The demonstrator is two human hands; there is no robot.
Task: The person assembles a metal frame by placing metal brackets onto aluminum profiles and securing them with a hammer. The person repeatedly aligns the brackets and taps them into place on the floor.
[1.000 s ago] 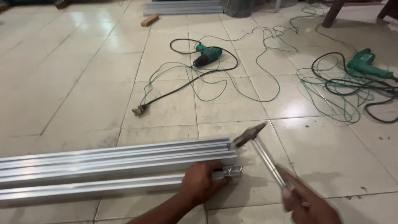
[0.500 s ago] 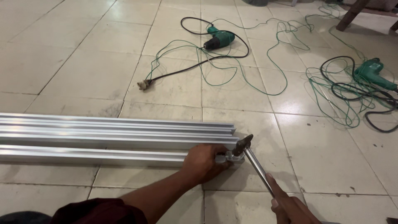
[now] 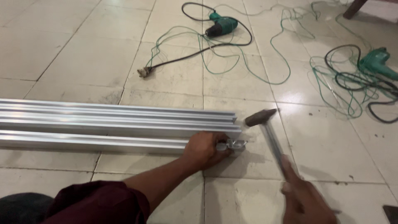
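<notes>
Long silver aluminium profiles (image 3: 103,124) lie side by side on the tiled floor, ends pointing right. My left hand (image 3: 205,150) presses on the end of the nearest profile and pinches a small metal bracket (image 3: 232,144) sticking out of it. My right hand (image 3: 304,199) grips the handle of a hammer (image 3: 267,128). The hammer's dark head hangs raised just right of the profile ends, above and slightly right of the bracket, and is blurred.
Two green power drills (image 3: 219,25) (image 3: 375,62) lie on the tiles beyond, amid tangled green and black cables (image 3: 253,62). A plug (image 3: 144,72) rests left of the cables. A dark red sleeve (image 3: 99,203) covers my left arm.
The hammer head rested on the bracket half a second ago; now it is lifted up and to the right. My left hand stays on the bracket.
</notes>
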